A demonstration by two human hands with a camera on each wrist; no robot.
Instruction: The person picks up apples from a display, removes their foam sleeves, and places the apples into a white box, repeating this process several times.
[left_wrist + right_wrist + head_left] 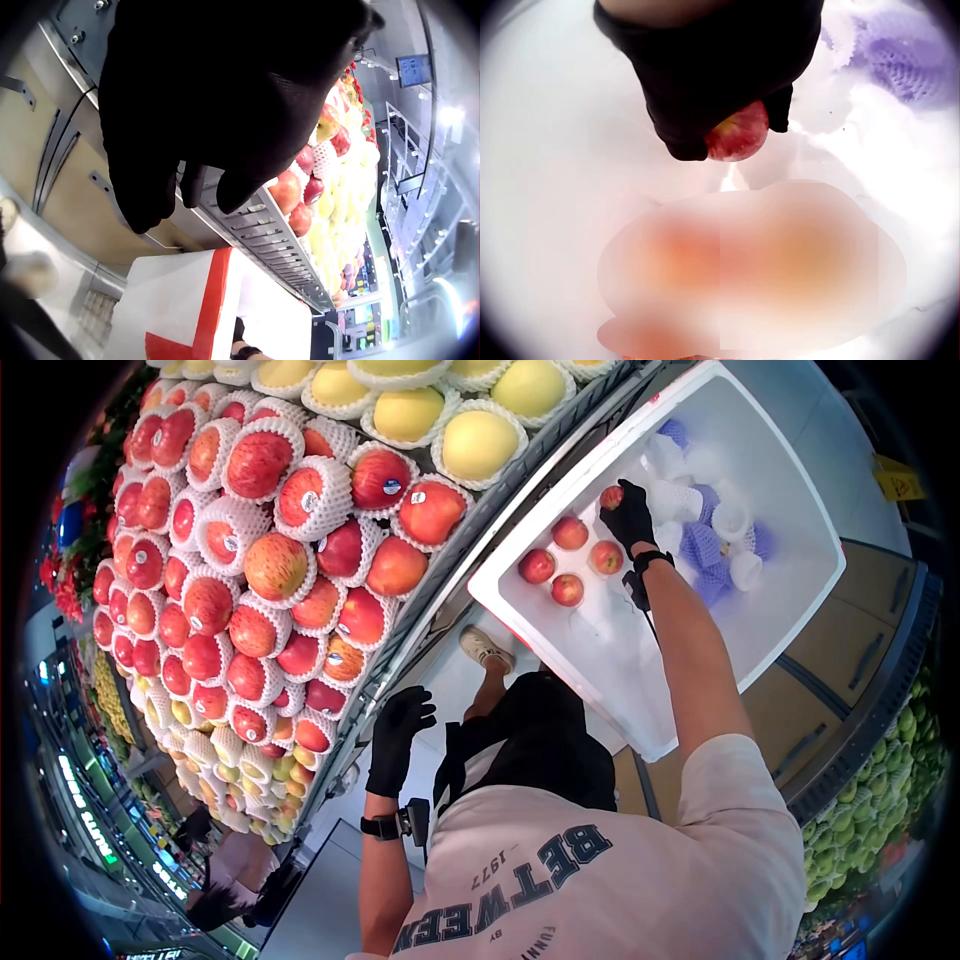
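Observation:
My right hand, in a black glove, grips a red apple inside a white foam box. In the right wrist view the gloved hand has fingers on both sides of the apple. Several more red apples lie on the box floor near that hand. My left hand, also gloved in black, hangs beside the fruit display with fingers loosely bent and holds nothing. It fills the upper part of the left wrist view.
Purple foam nets and white ones lie in the box beyond the right hand. On the left, a display holds rows of red apples in white nets and yellow fruit. A metal rack edge runs between display and box.

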